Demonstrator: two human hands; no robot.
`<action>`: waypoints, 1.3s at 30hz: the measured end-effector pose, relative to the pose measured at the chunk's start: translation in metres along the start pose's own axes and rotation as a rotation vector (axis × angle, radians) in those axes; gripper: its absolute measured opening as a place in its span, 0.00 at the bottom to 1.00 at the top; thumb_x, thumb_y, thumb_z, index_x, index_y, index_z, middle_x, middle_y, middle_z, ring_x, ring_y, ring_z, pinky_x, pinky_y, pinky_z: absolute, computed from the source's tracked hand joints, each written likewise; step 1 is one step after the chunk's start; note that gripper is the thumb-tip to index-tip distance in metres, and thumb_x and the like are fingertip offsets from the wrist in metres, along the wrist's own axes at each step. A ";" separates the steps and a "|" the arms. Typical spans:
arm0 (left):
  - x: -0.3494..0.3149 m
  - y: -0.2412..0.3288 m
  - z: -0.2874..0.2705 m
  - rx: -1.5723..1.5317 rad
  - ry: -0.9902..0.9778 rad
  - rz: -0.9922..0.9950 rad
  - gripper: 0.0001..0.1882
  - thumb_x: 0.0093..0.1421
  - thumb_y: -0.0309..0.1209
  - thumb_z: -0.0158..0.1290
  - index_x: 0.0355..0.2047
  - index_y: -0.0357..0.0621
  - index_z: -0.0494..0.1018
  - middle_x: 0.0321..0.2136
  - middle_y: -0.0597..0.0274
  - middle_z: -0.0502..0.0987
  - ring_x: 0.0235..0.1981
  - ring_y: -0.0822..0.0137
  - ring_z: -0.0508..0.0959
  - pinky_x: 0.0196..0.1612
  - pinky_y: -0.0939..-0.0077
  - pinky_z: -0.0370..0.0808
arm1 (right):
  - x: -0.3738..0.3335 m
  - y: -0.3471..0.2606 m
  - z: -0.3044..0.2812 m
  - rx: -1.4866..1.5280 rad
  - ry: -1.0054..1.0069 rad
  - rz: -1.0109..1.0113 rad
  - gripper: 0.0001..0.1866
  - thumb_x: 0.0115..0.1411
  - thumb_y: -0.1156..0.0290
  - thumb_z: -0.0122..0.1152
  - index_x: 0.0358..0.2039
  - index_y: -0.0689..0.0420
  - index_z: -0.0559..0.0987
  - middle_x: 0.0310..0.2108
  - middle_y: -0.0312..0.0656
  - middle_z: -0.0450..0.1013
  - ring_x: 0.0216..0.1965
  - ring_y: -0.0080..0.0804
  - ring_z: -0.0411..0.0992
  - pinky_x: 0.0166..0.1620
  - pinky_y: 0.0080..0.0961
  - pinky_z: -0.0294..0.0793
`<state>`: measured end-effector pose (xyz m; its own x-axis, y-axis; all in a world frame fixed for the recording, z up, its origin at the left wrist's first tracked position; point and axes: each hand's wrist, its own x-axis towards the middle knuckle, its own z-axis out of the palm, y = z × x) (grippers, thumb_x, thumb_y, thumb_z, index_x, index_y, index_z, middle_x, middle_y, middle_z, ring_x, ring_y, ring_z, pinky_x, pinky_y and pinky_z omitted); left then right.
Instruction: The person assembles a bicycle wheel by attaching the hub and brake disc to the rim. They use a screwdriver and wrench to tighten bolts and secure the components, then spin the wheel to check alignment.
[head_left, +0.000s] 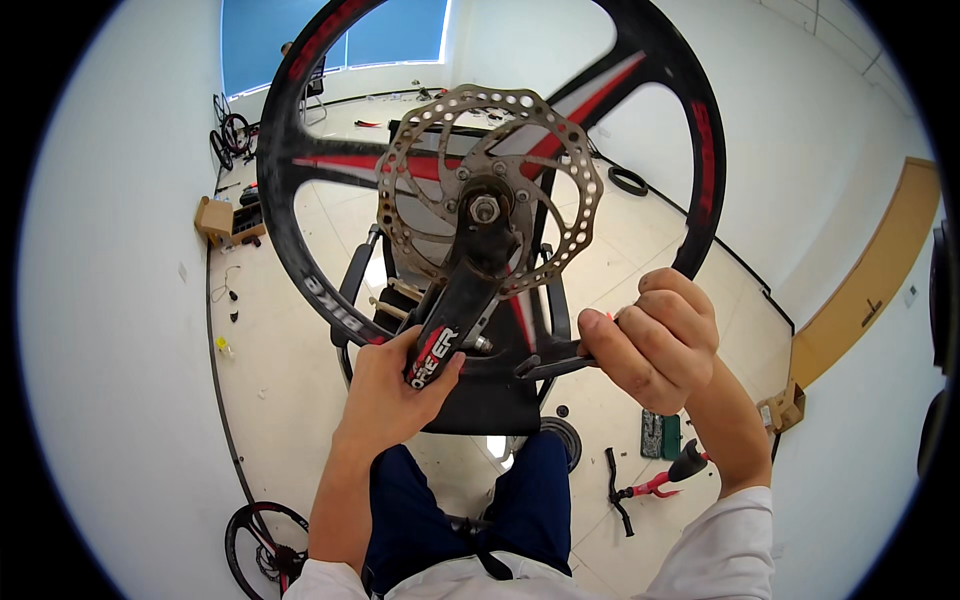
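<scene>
While left grip clasps the fork, right grip holds a black piece

Right of the brake disc, a broad opening inside the wheel lets a hand through. The fork leg bars the disc's lower front; behind, a black chair blocks the middle, its armrests flanking.
</scene>
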<state>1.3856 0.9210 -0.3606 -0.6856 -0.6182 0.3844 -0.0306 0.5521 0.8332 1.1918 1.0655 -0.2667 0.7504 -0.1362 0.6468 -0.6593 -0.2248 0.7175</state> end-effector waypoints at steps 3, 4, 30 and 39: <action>-0.002 -0.002 0.000 0.001 0.005 -0.009 0.12 0.56 0.32 0.61 0.28 0.35 0.74 0.13 0.63 0.72 0.14 0.76 0.67 0.19 0.77 0.63 | -0.002 -0.003 -0.006 0.014 -0.069 0.005 0.15 0.50 0.71 0.71 0.36 0.64 0.79 0.19 0.32 0.62 0.20 0.26 0.60 0.22 0.24 0.62; -0.002 -0.002 -0.001 -0.006 0.008 -0.005 0.12 0.56 0.32 0.61 0.28 0.35 0.74 0.13 0.63 0.72 0.13 0.76 0.67 0.19 0.77 0.63 | -0.002 -0.003 -0.006 0.016 -0.072 0.006 0.15 0.50 0.72 0.72 0.36 0.64 0.79 0.19 0.32 0.62 0.20 0.26 0.60 0.23 0.24 0.62; -0.002 -0.004 0.001 -0.084 0.013 0.001 0.14 0.55 0.35 0.63 0.31 0.35 0.76 0.14 0.63 0.72 0.16 0.78 0.69 0.21 0.79 0.65 | -0.009 -0.025 0.020 0.166 -0.196 0.100 0.18 0.39 0.76 0.63 0.35 0.67 0.80 0.15 0.29 0.53 0.15 0.22 0.53 0.19 0.21 0.50; -0.001 -0.016 -0.004 -0.154 0.068 0.003 0.15 0.54 0.37 0.64 0.30 0.35 0.77 0.14 0.65 0.75 0.16 0.77 0.73 0.21 0.79 0.68 | -0.016 -0.073 0.058 0.399 -0.087 0.568 0.11 0.47 0.80 0.63 0.33 0.63 0.72 0.19 0.38 0.61 0.19 0.36 0.64 0.22 0.29 0.64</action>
<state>1.3901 0.9107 -0.3728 -0.6348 -0.6556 0.4088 0.0872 0.4649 0.8810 1.2309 1.0284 -0.3445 0.3063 -0.4105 0.8588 -0.8955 -0.4304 0.1137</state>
